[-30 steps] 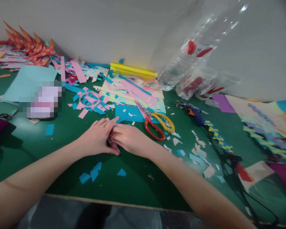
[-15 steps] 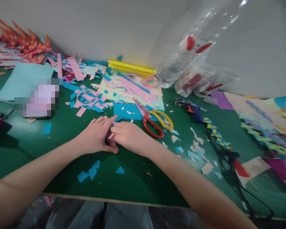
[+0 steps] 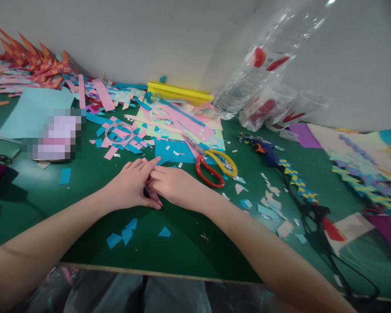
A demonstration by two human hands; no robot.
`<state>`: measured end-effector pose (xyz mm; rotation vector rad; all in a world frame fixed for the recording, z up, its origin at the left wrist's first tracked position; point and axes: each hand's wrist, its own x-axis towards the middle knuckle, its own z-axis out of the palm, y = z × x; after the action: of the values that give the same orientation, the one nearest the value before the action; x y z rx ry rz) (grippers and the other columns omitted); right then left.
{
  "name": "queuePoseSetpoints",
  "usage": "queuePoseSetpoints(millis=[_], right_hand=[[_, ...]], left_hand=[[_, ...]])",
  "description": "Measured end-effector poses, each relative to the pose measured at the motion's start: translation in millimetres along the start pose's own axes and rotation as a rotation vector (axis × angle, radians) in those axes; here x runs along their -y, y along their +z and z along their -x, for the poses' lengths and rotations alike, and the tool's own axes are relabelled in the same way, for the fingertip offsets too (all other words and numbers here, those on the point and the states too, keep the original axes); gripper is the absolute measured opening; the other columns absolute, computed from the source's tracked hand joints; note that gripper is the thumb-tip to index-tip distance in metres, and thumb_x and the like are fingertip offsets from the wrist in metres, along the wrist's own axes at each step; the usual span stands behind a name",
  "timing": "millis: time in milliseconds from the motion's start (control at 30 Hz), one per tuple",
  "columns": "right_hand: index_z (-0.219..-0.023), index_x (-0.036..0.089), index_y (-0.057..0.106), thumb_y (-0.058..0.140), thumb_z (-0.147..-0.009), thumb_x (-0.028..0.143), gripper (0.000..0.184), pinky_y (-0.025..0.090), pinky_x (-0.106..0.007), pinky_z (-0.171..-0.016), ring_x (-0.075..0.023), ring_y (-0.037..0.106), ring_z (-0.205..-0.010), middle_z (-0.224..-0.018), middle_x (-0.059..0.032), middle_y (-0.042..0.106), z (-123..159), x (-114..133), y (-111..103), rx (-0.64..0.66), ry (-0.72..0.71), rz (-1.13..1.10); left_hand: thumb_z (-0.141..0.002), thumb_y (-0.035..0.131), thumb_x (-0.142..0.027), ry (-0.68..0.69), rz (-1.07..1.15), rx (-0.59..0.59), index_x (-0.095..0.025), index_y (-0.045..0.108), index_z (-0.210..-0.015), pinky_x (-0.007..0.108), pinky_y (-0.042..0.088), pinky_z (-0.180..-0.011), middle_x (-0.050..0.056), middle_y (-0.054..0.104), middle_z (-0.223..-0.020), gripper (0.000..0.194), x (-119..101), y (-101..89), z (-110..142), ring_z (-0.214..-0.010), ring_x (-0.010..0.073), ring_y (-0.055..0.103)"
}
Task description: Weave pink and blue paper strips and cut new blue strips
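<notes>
My left hand (image 3: 130, 184) and my right hand (image 3: 174, 187) meet over the green table, low and close to its surface. Between them is a small folded pink paper piece (image 3: 155, 198), mostly covered by my fingers. The left thumb and fingers close around it from the left. My right fingers are curled and press onto it from the other side. Just beyond the right hand lie scissors (image 3: 211, 163) with one red and one yellow handle, on a blue paper sheet (image 3: 164, 150).
Paper strips and a clear ring of tape (image 3: 119, 133) lie behind my hands. A blurred-out phone (image 3: 57, 137) is at left. At right are a blue glue gun (image 3: 265, 153) with its cord, a tilted plastic bottle (image 3: 247, 78) and plastic cups (image 3: 283, 117). Blue scraps (image 3: 127, 235) lie near the front edge.
Both hands stay in nearly the same place. My right fingers have shifted slightly on the pink paper piece, and less of it shows between the hands. The view has moved a little.
</notes>
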<state>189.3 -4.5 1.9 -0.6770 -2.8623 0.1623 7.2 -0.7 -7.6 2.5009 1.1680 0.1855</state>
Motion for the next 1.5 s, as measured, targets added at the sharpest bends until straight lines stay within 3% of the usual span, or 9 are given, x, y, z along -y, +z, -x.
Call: queuePoseSetpoints(millis=[233, 533, 733, 900, 1067, 1200, 1267, 1400, 1500], right_hand=[[-0.078, 0.013, 0.066, 0.060, -0.087, 0.017, 0.012, 0.052, -0.035, -0.083, -0.0219, 0.057, -0.099, -0.097, -0.0108, 0.066, 0, 0, -1, -0.005, 0.022, -0.044], [-0.075, 0.013, 0.066, 0.051, -0.092, 0.016, 0.022, 0.041, -0.031, -0.066, -0.0185, 0.055, -0.080, -0.077, -0.0058, 0.065, 6, 2, -5, -0.046, -0.115, 0.165], [-0.076, 0.013, 0.067, 0.054, -0.090, 0.017, 0.020, 0.036, -0.032, -0.065, -0.0183, 0.054, -0.080, -0.077, -0.0057, 0.065, 10, 5, -10, 0.035, -0.081, 0.166], [-0.078, 0.014, 0.069, 0.052, -0.089, 0.018, 0.021, 0.033, -0.033, -0.063, -0.0186, 0.054, -0.081, -0.084, -0.0066, 0.066, 13, 4, -17, 0.161, -0.018, 0.098], [-0.084, 0.015, 0.071, 0.047, -0.092, 0.020, 0.026, 0.033, -0.033, -0.066, -0.0194, 0.056, -0.086, -0.085, -0.0072, 0.068, 13, 5, -20, 0.162, 0.004, 0.068], [-0.092, 0.013, 0.070, 0.044, -0.094, 0.021, 0.027, 0.036, -0.033, -0.071, -0.0199, 0.058, -0.089, -0.085, -0.0082, 0.070, 14, 4, -16, 0.139, -0.021, 0.021], [-0.090, 0.012, 0.069, 0.043, -0.094, 0.022, 0.028, 0.036, -0.033, -0.072, -0.0201, 0.059, -0.088, -0.083, -0.0084, 0.070, 13, 3, -14, 0.125, -0.018, 0.019], [-0.086, 0.012, 0.067, 0.043, -0.094, 0.022, 0.027, 0.038, -0.032, -0.072, -0.0197, 0.058, -0.084, -0.083, -0.0078, 0.069, 10, 3, -9, 0.065, -0.016, 0.033], [-0.088, 0.012, 0.066, 0.040, -0.095, 0.020, 0.028, 0.039, -0.032, -0.070, -0.0191, 0.058, -0.082, -0.086, -0.0085, 0.068, 7, 4, -3, 0.017, -0.006, 0.065]], left_hand=[[-0.059, 0.071, -0.070, 0.009, -0.019, 0.004, -0.018, 0.015, -0.150, 0.047, 0.030, -0.102, 0.018, 0.047, -0.141, 0.119, 2, 1.1, 1, -0.134, 0.0377, 0.033], [-0.063, 0.069, -0.068, 0.015, -0.027, -0.011, -0.018, 0.020, -0.149, 0.047, 0.032, -0.101, 0.017, 0.052, -0.134, 0.110, 0, 0.2, 1, -0.131, 0.0370, 0.037], [-0.068, 0.070, -0.060, 0.028, 0.007, -0.007, -0.014, 0.022, -0.148, 0.047, 0.035, -0.100, 0.015, 0.056, -0.127, 0.104, 0, -3.1, 1, -0.125, 0.0359, 0.041], [-0.081, 0.062, -0.041, 0.102, 0.167, 0.045, -0.018, 0.036, -0.141, 0.035, 0.043, -0.090, 0.009, 0.061, -0.110, 0.069, 9, -16.3, 2, -0.105, 0.0244, 0.054], [-0.088, 0.049, -0.030, 0.128, 0.190, 0.067, -0.020, 0.047, -0.130, 0.035, 0.044, -0.089, 0.008, 0.062, -0.107, 0.044, 12, -24.4, 2, -0.103, 0.0223, 0.054], [-0.089, 0.043, -0.025, 0.100, 0.163, 0.071, -0.016, 0.059, -0.102, 0.034, 0.047, -0.084, 0.008, 0.061, -0.098, 0.022, 11, -25.8, 0, -0.097, 0.0219, 0.056], [-0.088, 0.044, -0.025, 0.088, 0.159, 0.075, -0.016, 0.059, -0.092, 0.034, 0.047, -0.084, 0.008, 0.060, -0.097, 0.018, 12, -26.0, 0, -0.095, 0.0218, 0.056], [-0.084, 0.051, -0.022, 0.084, 0.212, 0.053, -0.018, 0.057, -0.103, 0.034, 0.046, -0.088, 0.008, 0.061, -0.108, 0.021, 16, -24.6, 1, -0.103, 0.0217, 0.056], [-0.083, 0.053, -0.023, 0.068, 0.228, 0.055, -0.018, 0.058, -0.100, 0.033, 0.046, -0.091, 0.008, 0.060, -0.116, 0.018, 20, -22.5, 1, -0.107, 0.0215, 0.057]])
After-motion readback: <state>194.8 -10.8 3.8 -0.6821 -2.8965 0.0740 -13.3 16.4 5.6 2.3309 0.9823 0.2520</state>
